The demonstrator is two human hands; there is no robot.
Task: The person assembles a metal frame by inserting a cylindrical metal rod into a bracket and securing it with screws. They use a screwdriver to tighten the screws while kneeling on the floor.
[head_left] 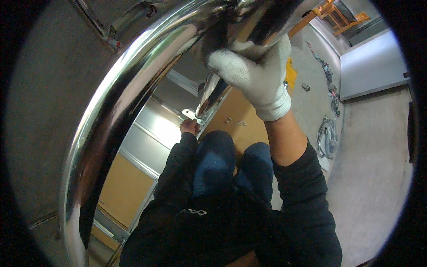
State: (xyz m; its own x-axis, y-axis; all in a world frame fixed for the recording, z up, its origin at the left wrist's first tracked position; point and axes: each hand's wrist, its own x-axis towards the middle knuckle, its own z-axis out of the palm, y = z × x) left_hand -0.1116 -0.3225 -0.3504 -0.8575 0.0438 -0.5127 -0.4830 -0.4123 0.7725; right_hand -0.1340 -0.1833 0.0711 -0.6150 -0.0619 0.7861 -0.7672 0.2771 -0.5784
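My right hand (255,75), in a white knitted glove, is up high, wrapped round the underside of a thick, shiny chrome tube (267,26). A large curved chrome tube (106,98) sweeps from the top down to the lower left, close to the camera. Lower down, my bare left hand (190,127) is closed beside a small metal bracket (188,114) with holes. This bracket is at the foot of a slanting chrome post (207,100). Whatever the left fingers pinch is hidden.
Small bolts (228,120) and a bent metal piece (240,123) lie on a brown board (247,109) before my knees. Right of it are a metal fitting (306,86), a plastic-wrapped bundle (327,138), and a white panel (373,64). An orange wooden frame (340,20) stands beyond.
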